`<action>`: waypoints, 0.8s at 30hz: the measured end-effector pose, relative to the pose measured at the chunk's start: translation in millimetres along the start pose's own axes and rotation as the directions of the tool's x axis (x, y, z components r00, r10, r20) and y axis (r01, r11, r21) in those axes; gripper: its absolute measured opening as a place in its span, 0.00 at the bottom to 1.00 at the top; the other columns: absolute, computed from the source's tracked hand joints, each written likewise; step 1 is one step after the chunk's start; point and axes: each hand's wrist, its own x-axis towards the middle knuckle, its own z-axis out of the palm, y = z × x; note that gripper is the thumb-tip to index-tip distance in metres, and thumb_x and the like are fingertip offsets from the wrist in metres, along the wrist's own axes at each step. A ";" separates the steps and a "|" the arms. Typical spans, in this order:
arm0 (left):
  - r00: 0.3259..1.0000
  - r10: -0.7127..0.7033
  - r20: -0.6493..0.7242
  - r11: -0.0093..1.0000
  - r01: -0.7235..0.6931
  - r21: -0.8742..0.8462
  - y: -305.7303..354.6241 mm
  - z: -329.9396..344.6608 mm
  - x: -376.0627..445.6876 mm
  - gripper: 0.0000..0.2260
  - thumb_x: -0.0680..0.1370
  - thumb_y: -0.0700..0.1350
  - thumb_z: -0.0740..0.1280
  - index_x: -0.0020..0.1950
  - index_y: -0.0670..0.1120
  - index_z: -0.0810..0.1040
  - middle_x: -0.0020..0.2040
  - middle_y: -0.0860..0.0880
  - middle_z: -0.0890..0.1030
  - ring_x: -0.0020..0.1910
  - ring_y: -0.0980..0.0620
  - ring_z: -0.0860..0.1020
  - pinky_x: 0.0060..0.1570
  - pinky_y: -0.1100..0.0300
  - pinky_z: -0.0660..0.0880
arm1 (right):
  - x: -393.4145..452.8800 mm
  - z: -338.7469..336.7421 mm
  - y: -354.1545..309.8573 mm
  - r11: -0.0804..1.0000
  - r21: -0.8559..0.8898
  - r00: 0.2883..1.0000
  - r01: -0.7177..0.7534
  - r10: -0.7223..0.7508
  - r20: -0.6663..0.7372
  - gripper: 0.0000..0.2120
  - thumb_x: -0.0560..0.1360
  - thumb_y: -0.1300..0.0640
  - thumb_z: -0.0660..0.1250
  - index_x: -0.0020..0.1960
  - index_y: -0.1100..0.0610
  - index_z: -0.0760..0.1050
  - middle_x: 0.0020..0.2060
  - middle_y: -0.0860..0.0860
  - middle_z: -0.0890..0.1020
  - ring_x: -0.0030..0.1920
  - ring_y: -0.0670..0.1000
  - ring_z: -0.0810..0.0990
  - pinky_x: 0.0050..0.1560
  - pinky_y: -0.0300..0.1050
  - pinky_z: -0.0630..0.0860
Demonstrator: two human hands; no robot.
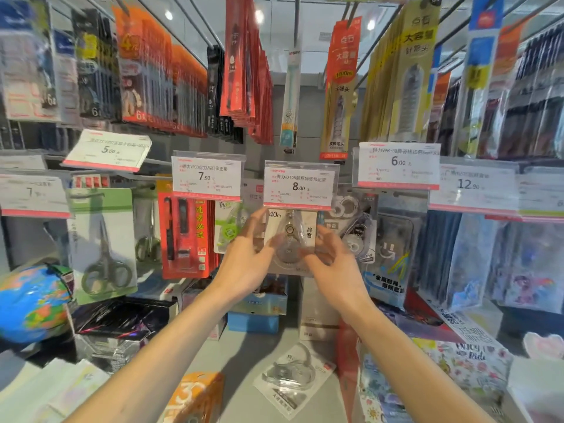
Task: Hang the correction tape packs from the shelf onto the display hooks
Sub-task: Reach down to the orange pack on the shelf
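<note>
A correction tape pack (pixel 291 239), grey-white with a clear dispenser and "40m" printed on it, hangs or is held right under the 8.00 price tag (pixel 300 186). My left hand (pixel 247 261) touches its left edge with fingers spread. At the pack's right edge is my right hand (pixel 332 261), its fingers curled around the side. Whether the pack sits on the hook behind the tag is hidden. Another correction tape pack (pixel 293 377) lies flat on the shelf (pixel 244 355) below, between my forearms.
Neighbouring hooks carry a green correction tape (pixel 229 230), a red pack (pixel 184 233), scissors (pixel 103 254) and a "30m" tape pack (pixel 354 233). A globe (pixel 30 303) stands at the left. Boxes (pixel 259 303), an orange carton (pixel 195 398) and floral notebooks (pixel 467 358) crowd the shelf.
</note>
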 end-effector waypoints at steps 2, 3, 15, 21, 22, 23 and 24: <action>1.000 -0.006 -0.021 0.999 0.005 -0.031 3.4 -6.5 -9.4 0.22 0.83 0.54 0.66 0.76 0.63 0.65 0.62 0.65 0.78 0.51 0.74 0.78 0.42 0.78 0.72 | -7.0 -4.7 -0.8 0.999 0.027 1.000 -0.018 0.019 -0.020 0.17 0.80 0.61 0.69 0.58 0.40 0.72 0.48 0.42 0.88 0.50 0.33 0.83 0.49 0.28 0.79; 0.999 -0.018 -0.033 0.999 0.017 -0.042 4.8 -10.5 -15.6 0.20 0.83 0.53 0.65 0.74 0.63 0.67 0.60 0.70 0.76 0.52 0.78 0.76 0.44 0.80 0.70 | -11.9 -6.6 -1.2 0.998 0.051 0.999 -0.029 0.030 -0.022 0.15 0.80 0.60 0.70 0.55 0.40 0.74 0.47 0.45 0.88 0.51 0.36 0.84 0.54 0.35 0.81; 0.971 -0.157 -0.182 0.981 0.132 -0.141 -17.4 -88.0 -112.7 0.08 0.82 0.48 0.68 0.59 0.60 0.78 0.51 0.55 0.84 0.45 0.57 0.84 0.46 0.58 0.82 | -76.0 -7.3 -2.3 0.948 0.253 0.978 -0.194 0.207 -0.026 0.06 0.80 0.61 0.72 0.55 0.52 0.82 0.44 0.53 0.87 0.36 0.47 0.87 0.37 0.36 0.82; 0.966 -0.247 -0.072 0.962 0.236 -0.138 -74.4 -127.8 -158.0 0.08 0.81 0.50 0.70 0.57 0.61 0.79 0.50 0.57 0.85 0.47 0.44 0.85 0.54 0.37 0.80 | -119.1 37.8 3.9 0.939 0.228 0.965 -0.257 0.262 0.012 0.06 0.79 0.64 0.72 0.53 0.56 0.83 0.38 0.51 0.86 0.34 0.47 0.85 0.37 0.38 0.81; 0.968 -0.245 -0.046 0.964 0.238 -0.116 -84.2 -134.9 -162.1 0.08 0.79 0.51 0.70 0.58 0.62 0.79 0.50 0.57 0.85 0.48 0.45 0.84 0.54 0.38 0.80 | -125.0 48.6 7.3 0.937 0.208 0.959 -0.281 0.284 0.014 0.06 0.79 0.64 0.72 0.54 0.56 0.83 0.39 0.52 0.86 0.34 0.47 0.84 0.36 0.39 0.82; 0.969 -0.245 -0.022 0.967 0.242 -0.083 -93.5 -142.0 -165.9 0.09 0.79 0.53 0.69 0.58 0.63 0.78 0.51 0.57 0.85 0.49 0.49 0.84 0.54 0.42 0.80 | -129.9 59.3 11.4 0.934 0.183 0.951 -0.307 0.310 0.014 0.06 0.79 0.64 0.72 0.54 0.56 0.82 0.41 0.54 0.86 0.34 0.47 0.84 0.36 0.39 0.82; 0.970 -0.244 0.006 0.969 0.244 -0.043 -102.8 -148.0 -168.9 0.10 0.79 0.52 0.69 0.58 0.64 0.77 0.52 0.58 0.85 0.49 0.53 0.84 0.53 0.47 0.80 | -133.4 70.0 15.9 0.929 0.158 0.942 -0.334 0.337 0.013 0.06 0.80 0.64 0.71 0.55 0.56 0.82 0.42 0.55 0.85 0.34 0.47 0.84 0.35 0.40 0.82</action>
